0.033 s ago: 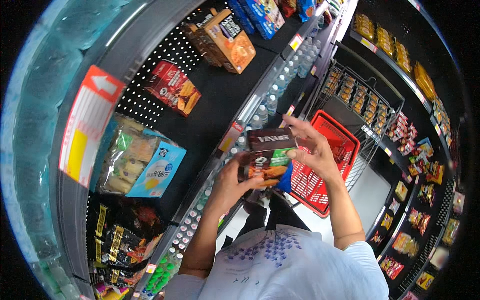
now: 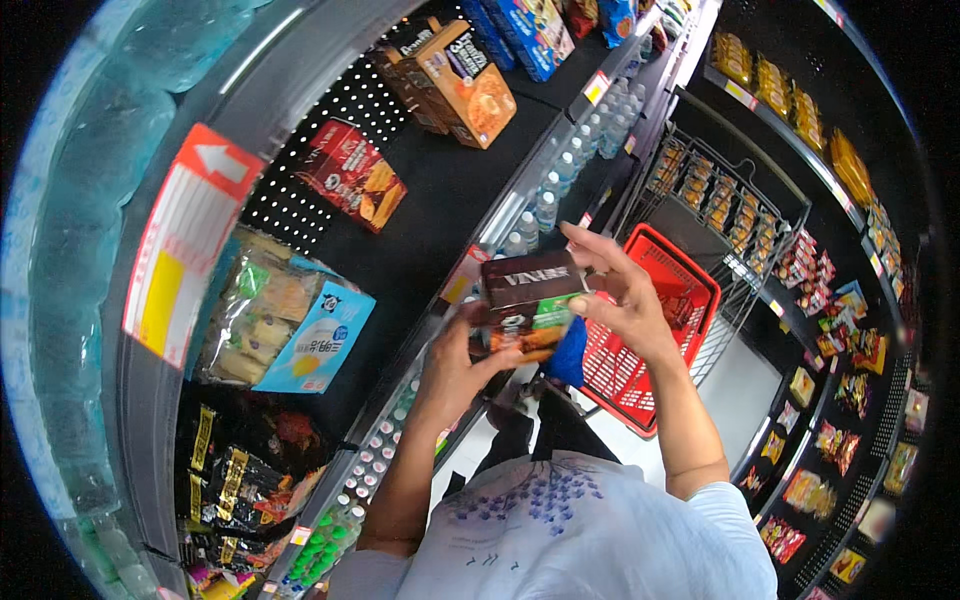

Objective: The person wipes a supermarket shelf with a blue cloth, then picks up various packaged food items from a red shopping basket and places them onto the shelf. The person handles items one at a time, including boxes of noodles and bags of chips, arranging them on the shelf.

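A dark brown snack box [image 2: 528,288] with a green panel and a picture of golden-brown snacks is held tilted in front of my body. My left hand [image 2: 452,368] grips its lower left side, thumb along the bottom edge. At the right side is my right hand [image 2: 622,302], its thumb against the box edge and its fingers curving past the upper corner; their tips are partly hidden. Beyond the right hand stands a red shopping basket [image 2: 650,400] with slotted sides. A red snack box [image 2: 352,175] stands on the dark shelf [image 2: 430,230] to my left.
On the left shelf are tan boxes [image 2: 465,85], a blue-and-clear snack pack [image 2: 290,325] and black packets [image 2: 245,480]. Bottles [image 2: 545,205] line the lower level. A wire rack [image 2: 735,200] rises behind the basket; packaged snacks [image 2: 840,440] fill the right-hand shelves.
The snack box has tipped and shifted slightly up and left in my hands. Both hands stay almost where they were.
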The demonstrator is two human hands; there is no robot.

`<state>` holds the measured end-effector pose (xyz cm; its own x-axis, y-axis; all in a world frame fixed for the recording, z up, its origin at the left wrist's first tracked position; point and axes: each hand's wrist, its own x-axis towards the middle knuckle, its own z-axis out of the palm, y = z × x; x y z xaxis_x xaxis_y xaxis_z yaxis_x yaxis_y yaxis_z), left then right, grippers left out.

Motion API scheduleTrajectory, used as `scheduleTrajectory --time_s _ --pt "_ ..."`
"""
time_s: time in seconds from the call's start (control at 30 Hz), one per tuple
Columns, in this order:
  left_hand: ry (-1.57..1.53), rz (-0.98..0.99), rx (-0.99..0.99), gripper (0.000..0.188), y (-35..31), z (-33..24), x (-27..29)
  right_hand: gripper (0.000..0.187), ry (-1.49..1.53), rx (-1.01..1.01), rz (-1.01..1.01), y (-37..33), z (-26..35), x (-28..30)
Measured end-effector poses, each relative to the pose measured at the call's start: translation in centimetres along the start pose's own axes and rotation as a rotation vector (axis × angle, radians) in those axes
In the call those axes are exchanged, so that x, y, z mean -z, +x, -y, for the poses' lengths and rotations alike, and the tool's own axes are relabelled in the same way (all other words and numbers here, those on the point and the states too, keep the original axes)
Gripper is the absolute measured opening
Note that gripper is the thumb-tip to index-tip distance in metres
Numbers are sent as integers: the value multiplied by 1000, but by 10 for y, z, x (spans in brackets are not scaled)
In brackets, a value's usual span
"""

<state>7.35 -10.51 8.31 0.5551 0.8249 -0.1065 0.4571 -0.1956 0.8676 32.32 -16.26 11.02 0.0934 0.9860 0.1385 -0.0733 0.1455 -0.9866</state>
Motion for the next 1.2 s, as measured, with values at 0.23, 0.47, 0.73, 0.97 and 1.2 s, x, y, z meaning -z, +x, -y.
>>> scheduleTrajectory --time_s 0.23,0.47,0.73,0.97,1.2 --pt "-125 -394 -21 54 24 -12 37 60 -214 161 141 66 -23 -53" --pt "104 -689 -139 68 80 32 54 62 -242 220 176 155 -62 -83" --pt "134 -760 -44 82 95 45 48 76 -307 183 126 187 -91 -98" --pt "-2 -699 -14 82 103 64 58 86 -307 197 195 202 -101 -99" --pt "141 -689 6 78 110 89 63 84 -240 166 328 218 -91 -102"
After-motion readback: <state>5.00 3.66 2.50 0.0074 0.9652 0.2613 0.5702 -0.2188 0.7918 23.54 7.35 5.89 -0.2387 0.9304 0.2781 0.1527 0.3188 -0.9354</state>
